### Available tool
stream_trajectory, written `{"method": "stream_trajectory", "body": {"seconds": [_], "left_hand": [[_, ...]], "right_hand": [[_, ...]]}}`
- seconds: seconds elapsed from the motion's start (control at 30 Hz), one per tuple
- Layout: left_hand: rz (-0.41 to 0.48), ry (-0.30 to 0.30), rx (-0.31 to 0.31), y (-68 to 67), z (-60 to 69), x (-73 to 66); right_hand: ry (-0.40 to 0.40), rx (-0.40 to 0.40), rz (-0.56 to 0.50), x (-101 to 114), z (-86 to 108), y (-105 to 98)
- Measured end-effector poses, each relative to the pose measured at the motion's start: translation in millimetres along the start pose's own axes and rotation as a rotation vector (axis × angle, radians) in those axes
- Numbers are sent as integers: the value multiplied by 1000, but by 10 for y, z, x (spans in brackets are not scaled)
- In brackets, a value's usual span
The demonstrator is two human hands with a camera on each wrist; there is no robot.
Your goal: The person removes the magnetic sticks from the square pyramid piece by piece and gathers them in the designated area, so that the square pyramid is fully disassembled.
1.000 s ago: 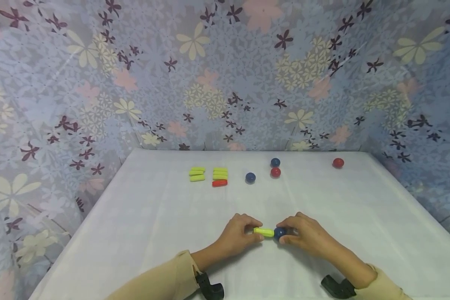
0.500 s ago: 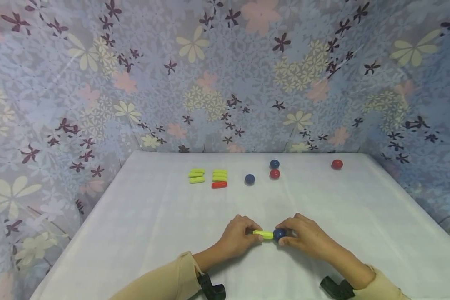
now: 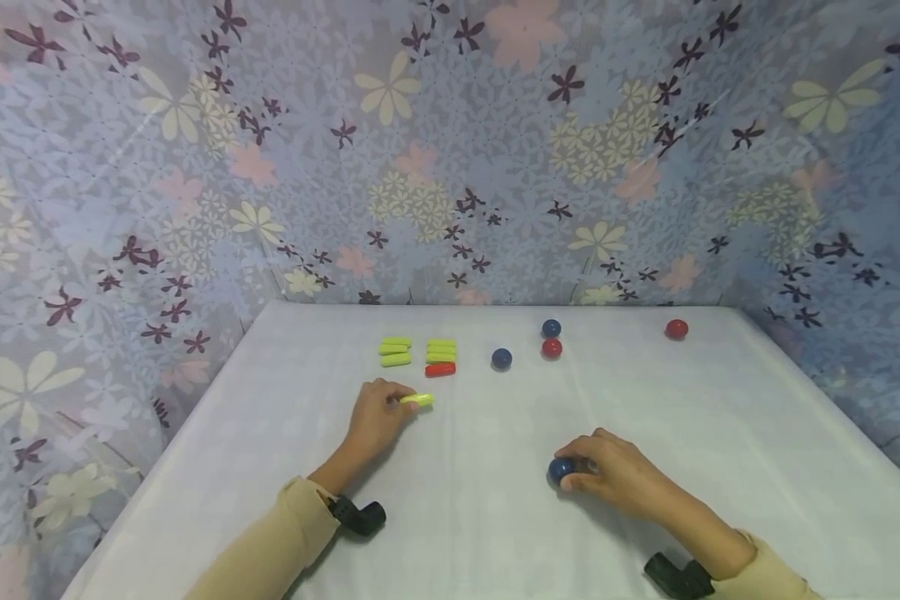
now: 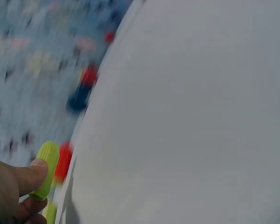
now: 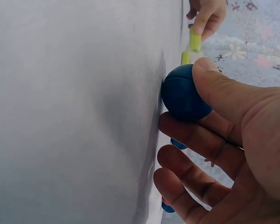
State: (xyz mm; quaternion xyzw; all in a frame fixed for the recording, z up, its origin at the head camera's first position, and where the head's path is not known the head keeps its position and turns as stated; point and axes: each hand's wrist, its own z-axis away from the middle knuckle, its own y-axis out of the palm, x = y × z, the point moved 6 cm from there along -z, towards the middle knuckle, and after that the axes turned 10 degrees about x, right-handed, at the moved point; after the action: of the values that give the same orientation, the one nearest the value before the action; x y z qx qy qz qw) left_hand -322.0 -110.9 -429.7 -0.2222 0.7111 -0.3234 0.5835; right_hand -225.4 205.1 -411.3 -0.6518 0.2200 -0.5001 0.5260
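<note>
My left hand (image 3: 377, 419) pinches a short ribbed yellow-green stick (image 3: 420, 400) between thumb and fingers, just in front of the red stick on the table. The left wrist view shows the thumb lying across that same stick (image 4: 48, 158). Farther right and nearer the front, my right hand (image 3: 618, 477) holds a dark blue ball (image 3: 559, 472) at the tabletop. Close up in the right wrist view, thumb and index finger grip the ball (image 5: 182, 93) while the other fingers curl loosely below. A wide gap separates the two hands.
Several yellow-green sticks (image 3: 396, 360) lie in two groups at the back, with a red stick (image 3: 440, 369) in front of one. Right of them sit a blue ball (image 3: 502, 359), another blue ball (image 3: 551, 328) touching a red ball (image 3: 552, 348), and a lone red ball (image 3: 677, 329).
My left hand has carried the yellow-green stick away from the blue ball, leftward and toward the back. My right hand stays in place with the ball.
</note>
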Motion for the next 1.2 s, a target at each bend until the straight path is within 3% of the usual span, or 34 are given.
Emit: {"method": "stream_trajectory", "body": {"seconds": [0.1, 0.27, 0.5, 0.7, 0.83, 0.97, 1.07, 1.2], "left_hand": [[-27, -90, -26, -155, -170, 203], [-91, -127, -34, -272, -391, 380], [-124, -127, -46, -296, -546, 412], [-128, -175, -46, -291, -573, 420], [-115, -192, -66, -316, -526, 400], [-53, -159, -65, -315, -381, 333], [13, -121, -5, -208, -172, 220], [58, -31, 84, 28, 234, -40]], "right_hand": [[5, 4, -7, -3, 2, 8], [15, 19, -29, 3, -9, 19], [31, 34, -35, 11, -17, 19], [27, 48, -41, 14, -29, 20], [20, 42, -31, 13, -28, 16], [21, 36, -28, 6, -21, 12], [24, 37, -24, -4, -19, 10], [32, 42, -18, -16, -20, 13]]}}
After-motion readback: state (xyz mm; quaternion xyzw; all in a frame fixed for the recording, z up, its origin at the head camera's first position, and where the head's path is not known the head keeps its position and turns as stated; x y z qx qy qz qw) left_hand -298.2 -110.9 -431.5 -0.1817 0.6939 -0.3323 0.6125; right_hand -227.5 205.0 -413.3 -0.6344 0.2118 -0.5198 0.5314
